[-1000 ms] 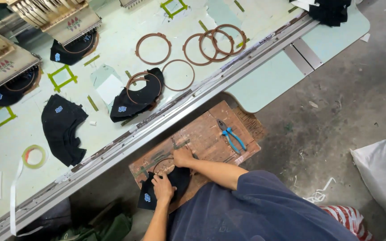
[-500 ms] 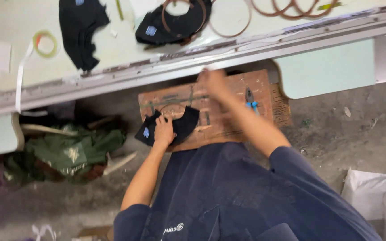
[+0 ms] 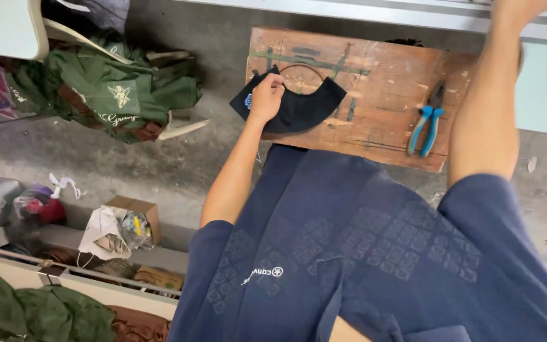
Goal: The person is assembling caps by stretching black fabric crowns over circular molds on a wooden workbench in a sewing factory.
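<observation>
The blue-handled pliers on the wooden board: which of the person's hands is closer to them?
Right. The right hand reaches up past the board's far edge, above the pliers. The left hand rests on the black fabric piece, farther off.

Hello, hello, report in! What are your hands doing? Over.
Left hand pinching black cloth on wooden board. Right hand up at the rail, half out of view. Blue pliers lying apart, to the side.
</observation>
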